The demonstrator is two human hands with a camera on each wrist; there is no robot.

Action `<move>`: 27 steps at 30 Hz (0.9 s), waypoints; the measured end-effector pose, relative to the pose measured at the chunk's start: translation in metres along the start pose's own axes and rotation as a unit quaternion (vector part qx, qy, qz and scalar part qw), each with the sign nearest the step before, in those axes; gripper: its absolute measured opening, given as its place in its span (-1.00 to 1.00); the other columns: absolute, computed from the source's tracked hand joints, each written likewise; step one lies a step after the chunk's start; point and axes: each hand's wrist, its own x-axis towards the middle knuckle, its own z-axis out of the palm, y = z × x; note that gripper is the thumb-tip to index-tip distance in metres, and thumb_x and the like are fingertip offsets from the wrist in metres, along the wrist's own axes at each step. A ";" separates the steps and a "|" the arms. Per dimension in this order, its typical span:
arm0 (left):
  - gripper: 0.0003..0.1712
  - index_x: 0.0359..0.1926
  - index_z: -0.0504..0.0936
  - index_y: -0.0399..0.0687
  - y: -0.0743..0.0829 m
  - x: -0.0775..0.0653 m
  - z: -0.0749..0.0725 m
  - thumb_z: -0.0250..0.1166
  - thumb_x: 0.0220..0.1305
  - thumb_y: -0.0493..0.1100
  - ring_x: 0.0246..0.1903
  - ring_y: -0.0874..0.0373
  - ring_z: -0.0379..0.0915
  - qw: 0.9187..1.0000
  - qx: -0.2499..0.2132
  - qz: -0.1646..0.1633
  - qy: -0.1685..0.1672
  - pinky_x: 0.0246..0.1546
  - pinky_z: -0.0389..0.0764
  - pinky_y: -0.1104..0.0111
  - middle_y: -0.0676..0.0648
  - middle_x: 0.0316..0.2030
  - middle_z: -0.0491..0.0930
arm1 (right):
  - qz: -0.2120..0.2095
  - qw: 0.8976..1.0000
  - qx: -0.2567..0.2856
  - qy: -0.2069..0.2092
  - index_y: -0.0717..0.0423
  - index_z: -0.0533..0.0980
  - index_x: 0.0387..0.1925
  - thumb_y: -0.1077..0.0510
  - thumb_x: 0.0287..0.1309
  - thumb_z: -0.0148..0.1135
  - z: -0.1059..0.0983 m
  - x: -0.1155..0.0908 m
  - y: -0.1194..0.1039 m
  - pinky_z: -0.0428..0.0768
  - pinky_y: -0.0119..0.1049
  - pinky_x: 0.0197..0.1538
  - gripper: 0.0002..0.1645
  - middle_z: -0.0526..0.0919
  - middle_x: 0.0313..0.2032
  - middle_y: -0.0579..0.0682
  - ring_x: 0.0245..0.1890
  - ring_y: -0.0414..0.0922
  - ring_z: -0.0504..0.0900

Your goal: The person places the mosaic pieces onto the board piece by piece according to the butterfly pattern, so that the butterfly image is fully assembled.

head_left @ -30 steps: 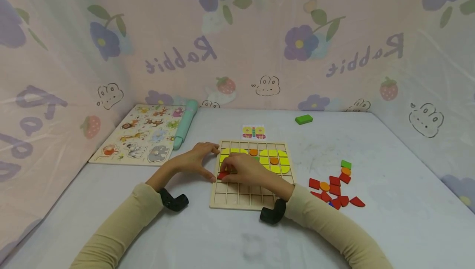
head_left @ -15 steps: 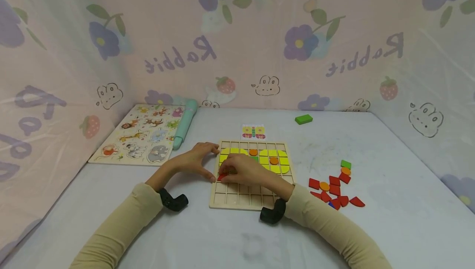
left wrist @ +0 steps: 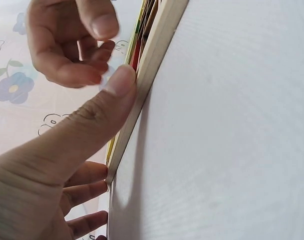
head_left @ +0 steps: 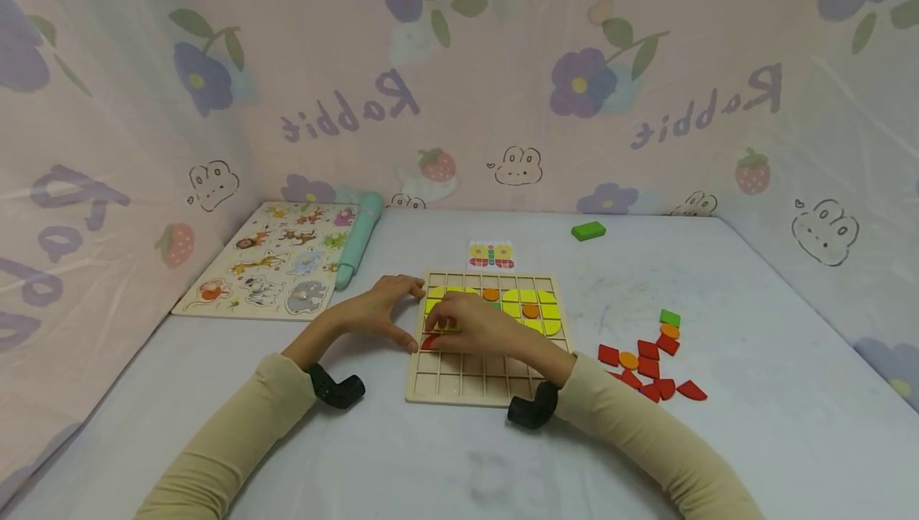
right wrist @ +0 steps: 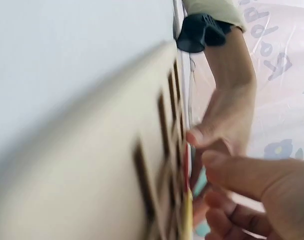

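A wooden grid board (head_left: 459, 387) lies in front of me, with yellow pieces (head_left: 511, 317), orange discs (head_left: 530, 311) and a bit of green showing in its upper rows. At its left side a red piece (head_left: 431, 342) sits in the grid, partly covered by my right hand (head_left: 479, 327). That hand hovers just above it, thumb and loosely bent fingers apart with nothing between them, as the left wrist view shows. My left hand (head_left: 375, 314) is spread along the board's left edge, its thumb (left wrist: 120, 82) touching the rim and its other fingers fairly straight farther back.
Loose red pieces (head_left: 648, 368), orange discs (head_left: 628, 360) and a green square (head_left: 670, 317) lie right of the board. Behind it are a butterfly pattern card (head_left: 491, 255) and a green block (head_left: 589, 230). An animal puzzle (head_left: 287, 257) and teal stick-shaped object (head_left: 359, 241) lie left.
The red piece, held between my right thumb and fingers a second ago, now lies in the grid. My right fingers have risen slightly off it. The left hand has stayed put.
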 end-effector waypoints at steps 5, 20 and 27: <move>-0.09 0.16 0.34 -0.15 0.002 0.000 0.000 0.50 -0.16 0.16 0.35 -0.18 -0.14 1.000 -0.003 -0.007 0.000 0.30 -0.05 -0.10 -0.21 0.34 0.13 | 0.006 0.999 0.014 0.028 0.08 0.59 -0.19 0.14 0.08 0.33 -0.018 -0.016 0.006 0.53 -0.34 -0.20 -0.77 0.59 -0.26 -0.07 -0.27 -0.16 0.51; -0.05 0.19 0.32 -0.10 0.002 0.000 0.001 0.51 -0.19 0.18 0.37 -0.15 -0.17 1.000 -0.002 -0.026 -0.007 0.32 -0.07 -0.07 -0.17 0.36 0.11 | 0.069 0.988 0.006 0.139 0.11 0.56 -0.16 0.23 -0.07 0.43 -0.068 -0.137 0.056 0.57 -0.39 -0.21 -0.64 0.63 -0.24 -0.01 -0.30 -0.12 0.52; -0.04 0.20 0.32 -0.10 0.003 0.000 0.001 0.51 -0.20 0.17 0.37 -0.14 -0.16 1.000 -0.006 -0.028 -0.004 0.33 -0.06 -0.06 -0.16 0.36 0.11 | 0.095 0.982 -0.038 0.158 0.06 0.56 -0.16 0.23 -0.10 0.45 -0.083 -0.186 0.068 0.57 -0.48 -0.18 -0.62 0.62 -0.24 -0.06 -0.31 -0.14 0.56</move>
